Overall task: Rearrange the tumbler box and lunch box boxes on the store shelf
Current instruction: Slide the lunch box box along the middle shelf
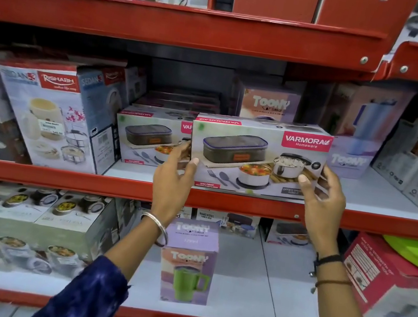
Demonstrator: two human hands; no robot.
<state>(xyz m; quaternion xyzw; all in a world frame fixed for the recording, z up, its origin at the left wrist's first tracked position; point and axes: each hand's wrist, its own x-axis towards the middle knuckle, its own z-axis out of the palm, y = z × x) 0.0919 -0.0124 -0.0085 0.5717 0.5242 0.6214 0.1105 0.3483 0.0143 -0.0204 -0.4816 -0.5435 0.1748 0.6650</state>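
Lunch box [257, 158], glossy rectangular cardboard, held between both hands.

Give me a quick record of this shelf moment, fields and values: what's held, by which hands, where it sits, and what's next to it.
held item: Varmora lunch box box
left hand: grips its left end
right hand: grips its right end
position: front edge of the middle shelf
left neighbour: second Varmora box, partly overlapped
behind: Toony tumbler box
shelf below: green-mug Toony box, upright

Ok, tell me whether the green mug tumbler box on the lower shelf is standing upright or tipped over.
Upright. The tumbler box stands on its base on the lower shelf, mug picture and lettering right way up.
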